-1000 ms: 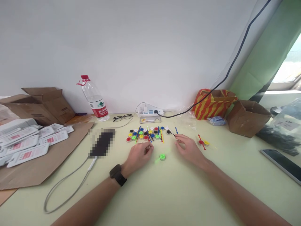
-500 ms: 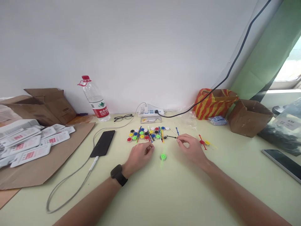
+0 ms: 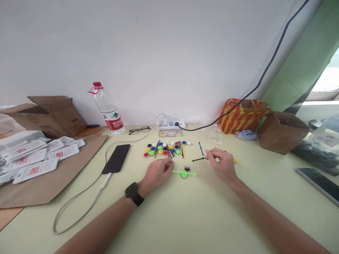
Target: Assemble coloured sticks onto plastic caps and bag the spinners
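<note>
Between the thumb and forefinger of my right hand [image 3: 221,164] is a black arrow pointer [image 3: 199,159], its free end sticking out to the left. My left hand [image 3: 159,171] rests on the table with curled fingers; whatever they may hold is hidden. A green spinner [image 3: 184,174], an arrow on a round base, lies between the hands, its arrow pointing sideways. Just behind it sits a small black disc [image 3: 187,168]. Coloured discs [image 3: 160,148] and loose arrows [image 3: 182,150] are laid out beyond my left hand. A blue arrow [image 3: 201,148] lies behind my right hand, which partly covers a yellow spinner [image 3: 235,160].
A phone on a cable [image 3: 116,158], glasses [image 3: 139,130] and a water bottle [image 3: 113,120] are on the left, near cards on cardboard [image 3: 79,158]. A power strip [image 3: 169,124] stands by the wall. A striped bag [image 3: 238,118], box [image 3: 282,132] and second phone [image 3: 319,183] are right.
My right hand has moved slightly right and nearer with the black arrow. The black disc now lies closer, behind the green spinner, whose arrow has turned from lengthwise to sideways. My left hand stayed put.
</note>
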Available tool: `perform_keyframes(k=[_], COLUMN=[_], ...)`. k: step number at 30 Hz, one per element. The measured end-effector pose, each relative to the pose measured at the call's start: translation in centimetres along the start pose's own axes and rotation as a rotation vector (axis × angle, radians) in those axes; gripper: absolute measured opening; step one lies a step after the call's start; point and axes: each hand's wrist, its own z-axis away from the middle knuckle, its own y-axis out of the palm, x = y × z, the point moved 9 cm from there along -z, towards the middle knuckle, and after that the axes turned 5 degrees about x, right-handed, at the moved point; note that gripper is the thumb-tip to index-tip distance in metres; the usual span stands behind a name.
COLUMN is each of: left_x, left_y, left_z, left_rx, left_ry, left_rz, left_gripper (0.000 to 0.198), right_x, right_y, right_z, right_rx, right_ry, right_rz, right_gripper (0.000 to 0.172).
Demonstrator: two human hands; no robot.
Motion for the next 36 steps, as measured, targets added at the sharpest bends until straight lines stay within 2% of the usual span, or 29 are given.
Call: perform_keyframes(k=[3, 7, 11, 13, 17, 21, 26, 30, 33, 34, 36], left_x=[0.0, -0.7, -3.2, -4.4, -5.4, -5.9, -5.9, -5.0, -4.6, -4.6, -4.9], left_y=[-0.2, -0.3, -0.6, -0.5, -0.3, 0.5, 0.6, 0.5, 0.5, 0.5, 0.4], left_z=[0.0, 0.1, 0.7, 1.2, 1.6, 1.9, 2.0, 1.8, 1.9, 1.9, 2.0], left_rx=[-0.007, 0.025, 0.040, 0.051, 0.079, 0.181, 0.202, 0.217, 0.256, 0.261, 0.260], left_ry=[-0.007, 0.022, 0.218, 0.312, 0.383, 0.430, 0.429, 0.386, 0.377, 0.383, 0.400], left_rz=[0.009, 0.056, 0.124, 0.123, 0.098, 0.034, 0.050, 0.093, 0.123, 0.123, 0.098], left_gripper=[0.021, 0.031, 0.030, 0.035, 0.046, 0.054, 0.051, 0.052, 0.045, 0.045, 0.046], right_x=[-0.3, -0.3, 1.8, 2.8, 3.5, 3.7, 4.3, 4.0, 2.9, 2.4, 1.1], right_y=[0.9, 2.7, 5.6, 6.4, 6.7, 6.6, 6.2, 6.0, 5.7, 5.3, 3.7], right_z=[0.0, 0.3, 1.5, 2.4, 3.3, 3.5, 3.4, 2.9, 2.1, 1.6, 0.2], right_rx=[0.064, 0.220, 0.556, 0.652, 0.646, 0.606, 0.584, 0.682, 0.775, 0.760, 0.637], right_ry=[0.012, 0.026, -0.063, -0.115, -0.178, -0.233, -0.294, -0.170, -0.017, 0.019, 0.067], right_rz=[-0.028, -0.054, -0.209, -0.223, -0.115, -0.060, -0.034, -0.192, -0.348, -0.383, -0.406], right_gripper=[0.047, 0.044, 0.025, 0.017, 0.022, 0.009, 0.014, 0.012, 0.022, 0.026, 0.034])
